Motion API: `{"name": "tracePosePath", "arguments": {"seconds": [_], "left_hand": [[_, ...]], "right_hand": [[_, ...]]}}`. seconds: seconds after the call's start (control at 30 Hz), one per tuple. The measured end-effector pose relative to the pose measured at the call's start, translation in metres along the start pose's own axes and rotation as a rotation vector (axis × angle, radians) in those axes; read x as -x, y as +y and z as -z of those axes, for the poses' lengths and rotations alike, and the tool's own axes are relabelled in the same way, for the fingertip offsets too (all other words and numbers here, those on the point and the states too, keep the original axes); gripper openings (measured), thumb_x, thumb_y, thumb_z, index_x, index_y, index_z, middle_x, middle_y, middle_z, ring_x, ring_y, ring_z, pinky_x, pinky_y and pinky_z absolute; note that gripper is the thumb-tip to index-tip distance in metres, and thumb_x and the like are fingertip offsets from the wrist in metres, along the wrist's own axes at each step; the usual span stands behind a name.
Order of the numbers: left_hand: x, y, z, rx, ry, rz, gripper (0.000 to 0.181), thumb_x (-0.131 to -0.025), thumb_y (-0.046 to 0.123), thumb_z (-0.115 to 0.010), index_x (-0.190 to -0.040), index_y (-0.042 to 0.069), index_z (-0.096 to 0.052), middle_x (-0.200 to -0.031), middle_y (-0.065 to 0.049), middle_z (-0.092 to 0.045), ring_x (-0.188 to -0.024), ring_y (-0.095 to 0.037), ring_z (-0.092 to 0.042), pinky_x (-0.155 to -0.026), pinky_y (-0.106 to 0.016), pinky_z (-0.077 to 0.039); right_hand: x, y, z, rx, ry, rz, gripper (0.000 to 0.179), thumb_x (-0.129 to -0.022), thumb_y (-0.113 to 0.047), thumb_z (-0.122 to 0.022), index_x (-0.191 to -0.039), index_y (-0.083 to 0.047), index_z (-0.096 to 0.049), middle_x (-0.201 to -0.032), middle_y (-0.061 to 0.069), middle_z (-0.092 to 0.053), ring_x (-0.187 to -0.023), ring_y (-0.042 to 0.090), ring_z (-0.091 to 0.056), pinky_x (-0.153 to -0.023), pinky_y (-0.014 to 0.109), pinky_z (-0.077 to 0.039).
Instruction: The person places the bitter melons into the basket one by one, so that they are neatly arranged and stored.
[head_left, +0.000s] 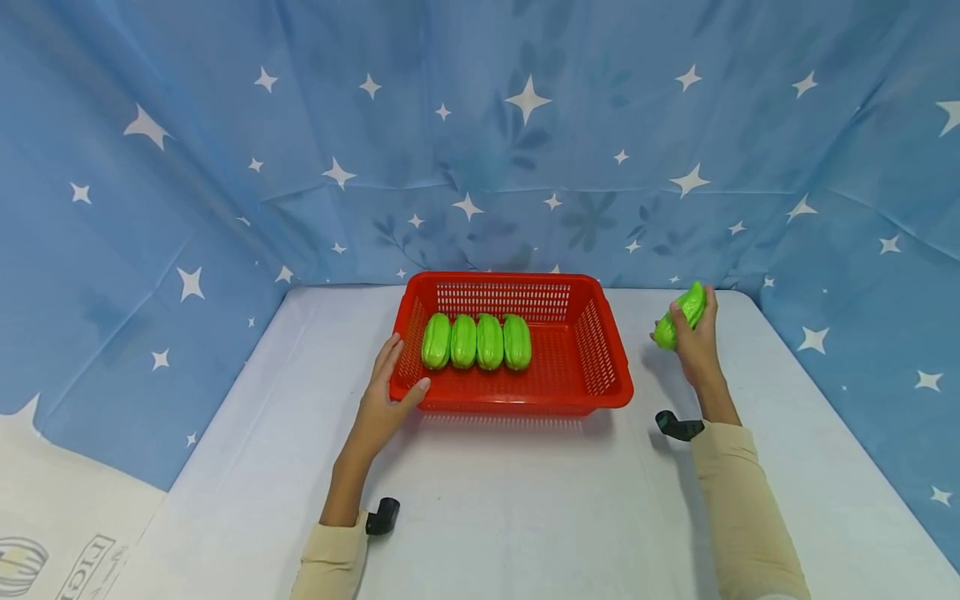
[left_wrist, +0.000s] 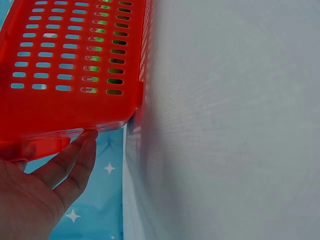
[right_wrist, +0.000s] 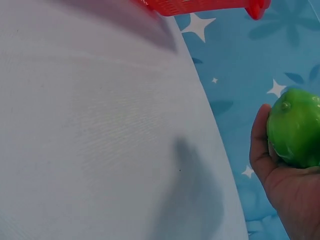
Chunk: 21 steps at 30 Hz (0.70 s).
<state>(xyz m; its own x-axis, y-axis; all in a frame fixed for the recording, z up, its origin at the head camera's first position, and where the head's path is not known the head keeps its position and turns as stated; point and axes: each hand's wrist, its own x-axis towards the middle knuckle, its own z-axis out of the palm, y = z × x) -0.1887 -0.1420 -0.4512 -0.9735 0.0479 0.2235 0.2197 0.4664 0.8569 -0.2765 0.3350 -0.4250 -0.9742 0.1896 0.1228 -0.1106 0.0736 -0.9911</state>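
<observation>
In the head view, a red slotted plastic basket (head_left: 512, 403) stands at the middle of the table. Along its left part, several long, ridged, glossy green vegetables (head_left: 463, 342) lie side by side. My left hand (head_left: 381, 408) touches the basket's near left corner, thumb on the near rim and fingers spread along the left side. The left wrist view shows fingertips (left_wrist: 89, 135) against the rim of the red basket (left_wrist: 75, 107). Right of the basket, my right hand (head_left: 697, 337) grips another green vegetable (head_left: 682, 315) above the table. Its rounded end (right_wrist: 295, 125) shows in the right wrist view.
A white cloth covers the table (head_left: 517, 500). Blue fabric with white stars (head_left: 480, 142) hangs behind the table and at both sides. A dark wrist-worn device (head_left: 384, 517) sits by the left sleeve, and a similar dark device (head_left: 678, 427) by the right sleeve.
</observation>
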Motion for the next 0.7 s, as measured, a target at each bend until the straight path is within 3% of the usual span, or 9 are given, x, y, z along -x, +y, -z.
{"name": "tracePosePath", "arguments": {"seconds": [0.1, 0.2, 0.4, 0.53, 0.63, 0.7], "left_hand": [[0.000, 0.001, 0.000, 0.006, 0.000, -0.002, 0.081, -0.091, 0.046, -0.063, -0.156, 0.018, -0.025, -0.162, 0.015, -0.015, -0.152, -0.017, -0.014, -0.114, -0.055, -0.033], [0.000, 0.002, 0.000, 0.002, 0.002, -0.005, 0.080, -0.091, 0.046, -0.063, -0.156, 0.017, -0.025, -0.162, 0.014, -0.015, -0.152, -0.017, -0.014, -0.113, -0.055, -0.033], [0.000, 0.001, 0.001, 0.001, 0.002, -0.011, 0.080, -0.091, 0.046, -0.063, -0.156, 0.017, -0.025, -0.163, 0.012, -0.015, -0.152, -0.019, -0.015, -0.112, -0.054, -0.036], [0.000, 0.000, 0.001, 0.004, 0.000, -0.007, 0.080, -0.091, 0.045, -0.063, -0.156, 0.020, -0.024, -0.163, 0.012, -0.015, -0.152, -0.019, -0.015, -0.111, -0.055, -0.036], [0.000, -0.001, 0.000, 0.005, 0.000, -0.004, 0.080, -0.091, 0.045, -0.063, -0.156, 0.020, -0.024, -0.162, 0.014, -0.015, -0.152, -0.018, -0.014, -0.112, -0.055, -0.035], [0.000, 0.000, 0.000, 0.007, 0.000, -0.007, 0.080, -0.091, 0.046, -0.063, -0.156, 0.019, -0.024, -0.162, 0.014, -0.015, -0.152, -0.018, -0.014, -0.113, -0.055, -0.034]], "right_hand": [[-0.001, -0.006, 0.000, -0.075, -0.032, -0.020, 0.064, -0.107, -0.026, -0.028, -0.154, -0.032, 0.015, -0.147, 0.013, -0.008, -0.097, 0.012, -0.050, -0.069, 0.016, -0.056], [-0.004, -0.009, 0.000, -0.139, -0.034, -0.053, 0.060, -0.107, -0.027, -0.022, -0.153, -0.035, 0.015, -0.153, 0.015, 0.000, -0.106, 0.011, -0.044, -0.071, 0.016, -0.055], [-0.012, -0.006, 0.001, -0.201, -0.019, -0.102, 0.058, -0.107, -0.032, -0.020, -0.152, -0.040, 0.015, -0.155, 0.010, 0.000, -0.126, 0.012, -0.031, -0.077, 0.015, -0.052], [-0.016, -0.002, 0.001, -0.189, -0.030, -0.125, 0.058, -0.107, -0.031, -0.022, -0.152, -0.042, 0.014, -0.156, 0.011, 0.000, -0.117, 0.012, -0.043, -0.076, 0.017, -0.052], [-0.017, -0.002, 0.001, -0.156, -0.031, -0.143, 0.061, -0.107, -0.035, -0.028, -0.151, -0.040, 0.013, -0.158, 0.013, -0.003, -0.105, 0.009, -0.054, -0.089, 0.030, -0.054], [-0.018, -0.002, 0.000, -0.151, -0.029, -0.145, 0.065, -0.105, -0.039, -0.034, -0.152, -0.038, 0.011, -0.158, 0.014, -0.007, -0.110, 0.013, -0.057, -0.103, 0.045, -0.048]]}}
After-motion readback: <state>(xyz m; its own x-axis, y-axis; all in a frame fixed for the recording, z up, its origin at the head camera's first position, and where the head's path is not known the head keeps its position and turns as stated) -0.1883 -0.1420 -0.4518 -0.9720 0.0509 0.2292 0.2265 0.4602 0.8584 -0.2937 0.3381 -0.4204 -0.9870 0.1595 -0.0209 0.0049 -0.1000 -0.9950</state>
